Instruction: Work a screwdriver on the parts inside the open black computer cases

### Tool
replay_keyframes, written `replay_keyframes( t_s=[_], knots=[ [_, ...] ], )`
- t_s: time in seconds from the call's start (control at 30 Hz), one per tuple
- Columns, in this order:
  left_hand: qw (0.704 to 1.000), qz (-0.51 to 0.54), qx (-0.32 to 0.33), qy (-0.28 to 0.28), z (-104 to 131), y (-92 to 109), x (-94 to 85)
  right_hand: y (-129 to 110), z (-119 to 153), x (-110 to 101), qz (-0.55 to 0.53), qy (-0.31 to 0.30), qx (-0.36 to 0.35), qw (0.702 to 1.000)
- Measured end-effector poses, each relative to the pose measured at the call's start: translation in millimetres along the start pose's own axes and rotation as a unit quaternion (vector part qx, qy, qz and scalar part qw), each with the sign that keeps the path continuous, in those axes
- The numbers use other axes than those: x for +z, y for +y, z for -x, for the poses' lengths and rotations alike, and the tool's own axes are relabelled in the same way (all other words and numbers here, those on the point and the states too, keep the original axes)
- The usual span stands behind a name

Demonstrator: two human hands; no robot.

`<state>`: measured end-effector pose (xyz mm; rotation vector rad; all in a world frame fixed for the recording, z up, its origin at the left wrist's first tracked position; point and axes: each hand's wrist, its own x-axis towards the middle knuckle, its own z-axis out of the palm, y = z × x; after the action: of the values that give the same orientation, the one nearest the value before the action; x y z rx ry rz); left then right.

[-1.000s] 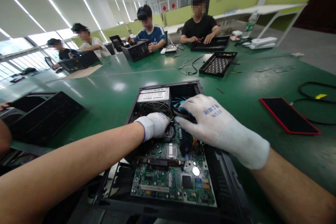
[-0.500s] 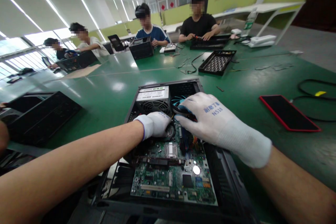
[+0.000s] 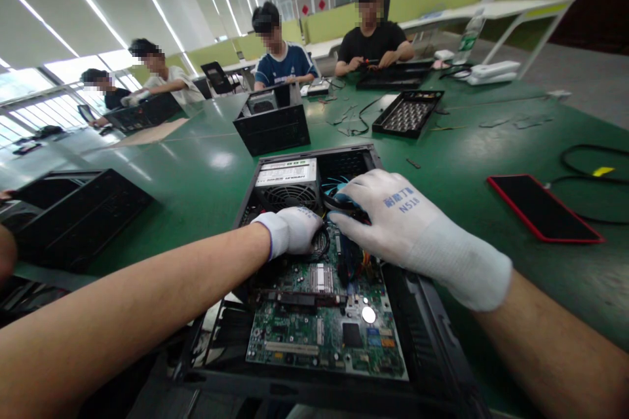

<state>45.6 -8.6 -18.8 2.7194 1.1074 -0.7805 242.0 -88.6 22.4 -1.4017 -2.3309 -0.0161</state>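
Note:
An open black computer case [image 3: 432,334] lies before me with a green motherboard [image 3: 329,340] inside. My left hand [image 3: 297,230], in a white glove, is closed beside a loop of black cable [image 3: 322,245] just below the power supply [image 3: 287,177]. Its fingertips are hidden, so what they grip does not show. My right hand [image 3: 388,213], also gloved, has thumb and fingers closed around a black cable bundle [image 3: 346,206]. Partly covered by that hand is a blue-bladed fan [image 3: 337,184]. Coloured wires [image 3: 364,260] hang under the right palm.
A red-edged black tablet [image 3: 545,207] and a black cord lie to the right. Another black case [image 3: 83,216] stands at left, one more [image 3: 272,127] ahead. Beyond is a black tray-like panel [image 3: 407,114]. Several people work across the green table [image 3: 196,209].
My hands stay almost where they were at the cables. Across the table, a co-worker's black case has turned and come nearer, and its open top now shows.

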Motion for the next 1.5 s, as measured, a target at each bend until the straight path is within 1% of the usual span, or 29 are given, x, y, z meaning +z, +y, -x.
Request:
replay_keyframes(
  t_s=[0.33, 0.53, 0.7, 0.83, 0.87, 0.93, 1.0, 1.03, 1.1, 1.13, 1.17, 1.23, 1.27, 1.33, 1.4, 1.47, 1.5],
  knots=[
    [1.0, 0.004, -0.006, 0.0, -2, 2, 0.1, 0, 0, 0, -0.002, 0.002, -0.003, 1.0],
    [1.0, -0.004, 0.001, -0.011, -1, 5, -2.7, -2, -1, -1, -0.003, -0.001, 0.004, 1.0],
    [1.0, 0.003, 0.002, -0.019, 0, 3, -5.0, -1, 0, -2, -0.011, 0.001, 0.004, 1.0],
    [1.0, 0.025, 0.003, -0.014, 4, 2, -8.3, -1, -1, 0, -0.044, 0.018, 0.001, 0.999],
    [0.999, 0.03, 0.002, -0.011, 7, 2, -10.0, -1, -1, 0, -0.057, 0.028, 0.007, 0.998],
    [0.999, 0.042, -0.002, 0.001, 14, 2, -15.1, 1, 2, 0, -0.079, 0.072, 0.037, 0.994],
    [0.998, 0.056, -0.003, 0.021, 24, 1, -22.1, 5, 12, 2, -0.106, 0.118, 0.097, 0.983],
    [0.998, 0.062, -0.002, 0.033, 30, 1, -25.8, 9, 20, 4, -0.125, 0.129, 0.139, 0.974],
    [0.995, 0.076, 0.006, 0.063, 45, 2, -32.1, 19, 39, 12, -0.178, 0.108, 0.238, 0.949],
    [0.993, 0.086, 0.013, 0.086, 54, 2, -34.3, 25, 49, 18, -0.207, 0.087, 0.286, 0.932],
    [0.989, 0.096, 0.02, 0.114, 63, 3, -35.6, 30, 59, 24, -0.24, 0.073, 0.319, 0.914],
    [0.977, 0.117, 0.032, 0.177, 86, 6, -35.6, 39, 72, 37, -0.34, 0.048, 0.315, 0.885],
    [0.969, 0.127, 0.035, 0.207, 99, 9, -34.6, 40, 76, 42, -0.379, 0.048, 0.313, 0.869],
    [0.958, 0.141, 0.035, 0.246, 127, 14, -31.1, 39, 77, 50, -0.423, 0.049, 0.309, 0.85],
    [0.953, 0.154, 0.037, 0.257, 158, 20, -26.1, 31, 72, 55, -0.417, 0.057, 0.315, 0.851],
    [0.948, 0.17, 0.034, 0.265, 186, 23, -18.2, 20, 61, 59, -0.399, 0.065, 0.305, 0.862],
    [0.943, 0.178, 0.027, 0.279, 198, 23, -12.4, 14, 54, 61, -0.389, 0.069, 0.294, 0.87]
  ],
)
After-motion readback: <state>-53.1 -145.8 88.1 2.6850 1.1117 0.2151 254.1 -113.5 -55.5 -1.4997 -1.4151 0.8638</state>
